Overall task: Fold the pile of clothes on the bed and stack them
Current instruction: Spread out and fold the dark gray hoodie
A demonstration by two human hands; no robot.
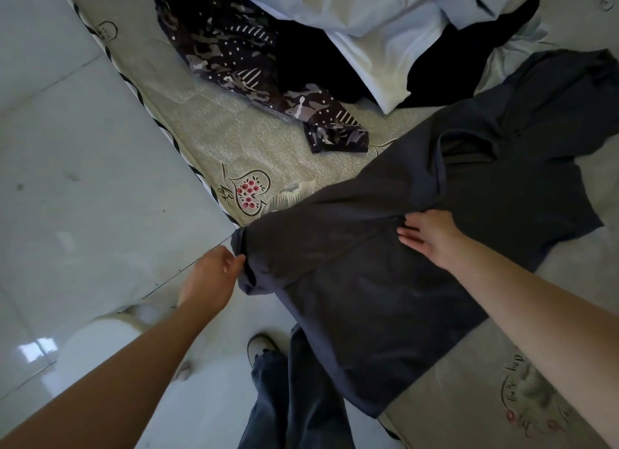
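Observation:
A dark grey T-shirt (385,247) lies spread over the corner of the bed (214,137), its lower part hanging past the edge. My left hand (214,277) pinches the shirt's hem at the bed corner. My right hand (430,235) lies flat on the middle of the shirt, fingers straight, beside a fold line. Behind it sits the pile: a dark camouflage-print garment (234,53), a black garment (311,66) and a pale blue one (378,23).
The bed has a pale patterned sheet with a heart print (249,192). Glossy light floor tiles (67,180) fill the left. A white round object (104,338) stands on the floor near my left arm. My jeans and a shoe (261,346) show below.

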